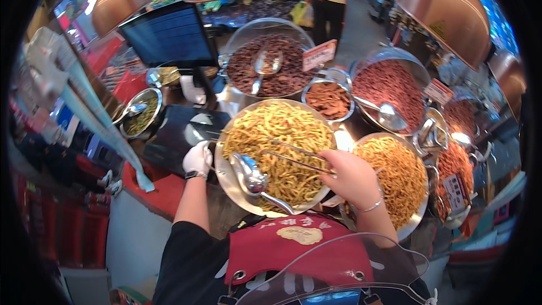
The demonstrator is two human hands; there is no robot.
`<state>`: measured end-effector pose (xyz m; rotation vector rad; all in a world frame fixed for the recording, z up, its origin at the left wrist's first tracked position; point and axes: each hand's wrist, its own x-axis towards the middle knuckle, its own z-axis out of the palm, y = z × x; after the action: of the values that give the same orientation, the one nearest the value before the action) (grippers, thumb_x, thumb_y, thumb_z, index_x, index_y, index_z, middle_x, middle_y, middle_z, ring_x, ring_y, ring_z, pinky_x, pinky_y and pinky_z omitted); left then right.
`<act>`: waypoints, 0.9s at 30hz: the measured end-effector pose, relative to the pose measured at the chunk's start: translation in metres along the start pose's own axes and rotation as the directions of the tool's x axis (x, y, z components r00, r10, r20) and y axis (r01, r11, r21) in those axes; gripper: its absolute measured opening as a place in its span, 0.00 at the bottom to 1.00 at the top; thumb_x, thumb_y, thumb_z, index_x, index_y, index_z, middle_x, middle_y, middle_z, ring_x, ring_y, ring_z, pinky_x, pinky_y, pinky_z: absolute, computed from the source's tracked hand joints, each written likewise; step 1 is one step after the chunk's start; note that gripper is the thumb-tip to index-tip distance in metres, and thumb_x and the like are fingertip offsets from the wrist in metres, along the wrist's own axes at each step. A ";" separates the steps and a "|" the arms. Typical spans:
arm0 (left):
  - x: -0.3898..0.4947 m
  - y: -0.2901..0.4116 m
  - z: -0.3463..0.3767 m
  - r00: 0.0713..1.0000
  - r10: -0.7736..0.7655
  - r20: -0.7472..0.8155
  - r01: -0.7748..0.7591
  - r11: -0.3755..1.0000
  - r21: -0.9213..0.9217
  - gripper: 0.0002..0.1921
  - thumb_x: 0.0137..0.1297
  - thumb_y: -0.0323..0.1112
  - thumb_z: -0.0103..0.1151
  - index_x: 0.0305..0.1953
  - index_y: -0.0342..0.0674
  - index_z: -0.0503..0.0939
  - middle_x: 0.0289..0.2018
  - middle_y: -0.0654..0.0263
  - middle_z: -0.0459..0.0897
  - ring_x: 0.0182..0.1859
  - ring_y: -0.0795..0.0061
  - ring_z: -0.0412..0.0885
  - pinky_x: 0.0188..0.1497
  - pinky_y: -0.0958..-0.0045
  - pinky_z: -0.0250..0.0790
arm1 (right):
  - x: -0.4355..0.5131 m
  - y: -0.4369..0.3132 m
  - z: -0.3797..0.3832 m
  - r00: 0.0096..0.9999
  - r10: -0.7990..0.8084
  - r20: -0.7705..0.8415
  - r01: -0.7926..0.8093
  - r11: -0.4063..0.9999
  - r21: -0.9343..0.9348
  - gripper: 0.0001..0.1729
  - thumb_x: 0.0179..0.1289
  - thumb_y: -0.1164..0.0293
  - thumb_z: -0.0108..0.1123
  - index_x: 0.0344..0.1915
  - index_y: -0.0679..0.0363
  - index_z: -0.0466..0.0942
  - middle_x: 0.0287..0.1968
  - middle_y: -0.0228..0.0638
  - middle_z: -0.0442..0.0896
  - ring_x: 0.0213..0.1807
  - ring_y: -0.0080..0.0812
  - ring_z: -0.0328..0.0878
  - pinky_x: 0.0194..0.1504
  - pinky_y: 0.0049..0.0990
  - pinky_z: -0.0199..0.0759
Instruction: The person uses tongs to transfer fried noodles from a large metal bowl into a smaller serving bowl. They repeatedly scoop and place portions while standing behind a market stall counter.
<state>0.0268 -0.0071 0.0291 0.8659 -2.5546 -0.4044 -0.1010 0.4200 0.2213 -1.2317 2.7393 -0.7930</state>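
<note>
A wide metal bowl point(223, 178) of yellow-green shredded pickled vegetable point(292, 135) stands right before me. My right hand point(349, 178), bare with a thin bracelet at the wrist, holds a pair of thin metal rods point(296, 154), chopsticks or tongs, whose tips lie over the shreds. At the bowl's left side is my left hand point(197, 160) in a white glove, its fingers curled. Whether it grips the bowl's handle is hidden. Inside the bowl, a large metal serving spoon point(254, 178) leans toward the near rim.
Around it stand a bowl of orange shreds point(394, 178), dark chopped food point(288, 72) with a scoop, reddish minced food point(387, 93) and a small pot of brown strips point(328, 99). A screen point(169, 36) rises at left. Copper lamp shades point(449, 12) hang above. Another person point(330, 0) stands beyond.
</note>
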 end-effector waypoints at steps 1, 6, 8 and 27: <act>0.000 0.004 -0.002 1.000 0.010 -0.011 -0.010 1.000 -0.016 0.14 0.62 0.36 0.56 0.47 0.47 0.84 0.34 0.53 0.86 0.39 0.49 0.84 0.41 0.54 0.75 | 0.000 0.002 0.003 1.000 -0.011 -0.023 0.011 1.000 -0.010 0.24 0.52 0.68 0.70 0.51 0.55 0.81 0.37 0.33 0.84 0.40 0.39 0.83 0.42 0.36 0.77; 0.004 0.001 0.003 1.000 0.011 0.009 -0.011 0.999 0.033 0.12 0.62 0.37 0.57 0.46 0.47 0.84 0.34 0.54 0.86 0.39 0.50 0.85 0.41 0.55 0.76 | -0.002 -0.003 0.000 0.999 0.015 -0.030 -0.016 1.000 -0.017 0.23 0.51 0.68 0.72 0.50 0.56 0.81 0.35 0.36 0.83 0.38 0.41 0.83 0.41 0.37 0.77; 0.002 -0.002 0.004 0.998 0.055 -0.040 -0.053 0.997 0.057 0.12 0.62 0.38 0.58 0.47 0.47 0.83 0.34 0.54 0.86 0.39 0.50 0.85 0.41 0.56 0.76 | -0.001 0.001 0.003 1.000 -0.004 -0.028 0.003 1.000 -0.023 0.21 0.53 0.67 0.71 0.49 0.56 0.80 0.35 0.37 0.83 0.38 0.44 0.82 0.39 0.39 0.76; 0.000 0.013 -0.003 1.000 -0.021 0.023 0.018 0.993 0.121 0.14 0.64 0.37 0.54 0.49 0.52 0.83 0.34 0.53 0.85 0.39 0.48 0.84 0.41 0.53 0.75 | -0.005 0.015 0.015 0.993 0.067 -0.096 -0.082 0.983 -0.166 0.20 0.58 0.76 0.59 0.53 0.62 0.76 0.36 0.45 0.80 0.40 0.50 0.80 0.42 0.43 0.75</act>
<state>0.0220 0.0021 0.0371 0.9352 -2.6163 -0.2702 -0.1044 0.4252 0.2003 -1.1378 2.9602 -0.6349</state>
